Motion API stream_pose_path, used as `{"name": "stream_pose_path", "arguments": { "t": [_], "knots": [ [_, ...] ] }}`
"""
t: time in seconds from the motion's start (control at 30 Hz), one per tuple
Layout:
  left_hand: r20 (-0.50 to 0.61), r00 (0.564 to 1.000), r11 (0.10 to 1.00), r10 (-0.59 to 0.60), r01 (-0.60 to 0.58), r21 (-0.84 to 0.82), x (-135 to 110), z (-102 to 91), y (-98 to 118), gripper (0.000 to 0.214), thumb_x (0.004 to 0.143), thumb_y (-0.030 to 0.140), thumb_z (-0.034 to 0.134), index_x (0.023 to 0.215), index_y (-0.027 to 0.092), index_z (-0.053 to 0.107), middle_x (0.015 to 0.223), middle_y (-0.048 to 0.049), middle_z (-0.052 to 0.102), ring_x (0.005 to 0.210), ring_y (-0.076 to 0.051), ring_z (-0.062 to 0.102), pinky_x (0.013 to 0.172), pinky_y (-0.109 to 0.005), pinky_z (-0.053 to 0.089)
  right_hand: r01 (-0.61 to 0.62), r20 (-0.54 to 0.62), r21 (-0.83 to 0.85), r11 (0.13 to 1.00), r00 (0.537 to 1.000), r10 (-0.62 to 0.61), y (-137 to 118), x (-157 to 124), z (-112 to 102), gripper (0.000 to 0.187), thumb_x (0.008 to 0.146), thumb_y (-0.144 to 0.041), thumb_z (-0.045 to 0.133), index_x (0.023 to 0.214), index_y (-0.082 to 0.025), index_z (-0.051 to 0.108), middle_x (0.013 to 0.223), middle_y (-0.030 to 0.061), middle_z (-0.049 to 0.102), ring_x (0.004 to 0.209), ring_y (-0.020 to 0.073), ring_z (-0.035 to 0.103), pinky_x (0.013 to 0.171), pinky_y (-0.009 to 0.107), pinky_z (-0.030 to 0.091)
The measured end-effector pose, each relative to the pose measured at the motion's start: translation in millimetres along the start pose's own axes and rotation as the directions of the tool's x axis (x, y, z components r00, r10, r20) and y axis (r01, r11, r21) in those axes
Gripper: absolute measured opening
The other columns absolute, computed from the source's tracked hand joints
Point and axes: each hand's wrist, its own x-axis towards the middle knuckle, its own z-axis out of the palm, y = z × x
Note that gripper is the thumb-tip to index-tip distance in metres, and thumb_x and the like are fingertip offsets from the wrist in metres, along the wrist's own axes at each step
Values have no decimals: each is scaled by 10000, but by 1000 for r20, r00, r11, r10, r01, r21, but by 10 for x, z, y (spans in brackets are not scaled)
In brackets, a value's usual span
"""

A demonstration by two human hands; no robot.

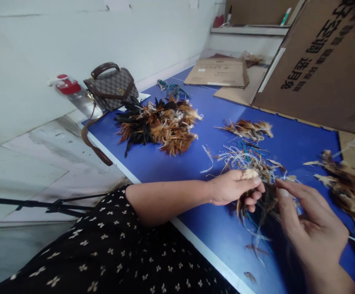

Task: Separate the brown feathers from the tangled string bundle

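My left hand (237,188) is closed around a small bunch of feathers (251,174); its pale fluffy ends stick out above the thumb, and darker parts hang below the fingers. Just to the right, my right hand (313,226) has thumb and forefinger pinched together, and I cannot make out what is between them. Beneath and behind both hands lies a loose heap of strings and feather scraps (241,157). A small pile of brown feathers (249,129) rests behind that heap.
On the blue table (177,179), a large pile of brown and black feathers (162,124) lies left. More feathers (349,185) sit at the right. Behind stand a handbag (113,87), a red-capped bottle (76,96), flat cardboard (216,72) and an upright cardboard panel (321,69).
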Motion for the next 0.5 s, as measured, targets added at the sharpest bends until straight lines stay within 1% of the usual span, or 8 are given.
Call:
{"name": "stream_pose_path", "arguments": {
  "t": [0.07, 0.13, 0.23, 0.3, 0.37, 0.5],
  "knots": [
    [63, 996, 997, -70, 71, -6, -40, 25, 2, 374, 1074, 474, 840, 944, 166, 672, 737, 80, 525, 583, -63, 449, 660, -278, 540, -54, 65, 63, 997, 997, 50, 13, -8, 1, 232, 1096, -338, 781, 1303, -322, 885, 1276, 74, 867, 1146, 322, 833, 1073, 550, 666],
    [92, 990, 994, -110, 110, 1, -74, 50, 6, 404, 1050, 498, 874, 936, 169, 669, 727, 92, 490, 581, -55, 403, 642, -261, 513, -66, 122, 123, 990, 991, 51, 23, -14, 21, 262, 1101, -346, 781, 1340, -313, 886, 1325, 75, 869, 1191, 304, 834, 1096, 531, 671],
    [109, 984, 990, -140, 138, 22, -97, 71, 16, 394, 1078, 488, 843, 934, 172, 656, 733, 86, 493, 590, -58, 403, 645, -261, 512, -40, 134, 160, 986, 991, 18, 25, -23, 57, 254, 1108, -322, 771, 1331, -312, 892, 1320, 75, 879, 1199, 288, 840, 1108, 519, 672],
    [94, 983, 987, -158, 154, 47, -97, 73, 24, 386, 1091, 478, 828, 933, 177, 645, 737, 84, 494, 595, -61, 407, 650, -264, 517, -11, 125, 171, 985, 992, -10, 20, -24, 68, 239, 1107, -307, 766, 1307, -318, 897, 1295, 73, 887, 1182, 292, 845, 1093, 527, 674],
    [92, 980, 983, -179, 173, 64, -93, 69, 30, 372, 1100, 471, 818, 946, 188, 631, 733, 90, 480, 589, -64, 400, 645, -267, 514, 4, 141, 186, 983, 990, -31, 16, -20, 63, 230, 1111, -305, 753, 1290, -317, 898, 1290, 78, 890, 1179, 303, 848, 1087, 547, 673],
    [141, 969, 978, -205, 197, 68, -91, 47, 24, 351, 1114, 454, 791, 949, 204, 607, 733, 91, 472, 575, -66, 391, 634, -273, 507, 40, 182, 180, 983, 981, -73, 28, 3, 16, 231, 1119, -321, 734, 1280, -305, 900, 1307, 94, 888, 1180, 324, 851, 1079, 568, 674]
  ]
}}
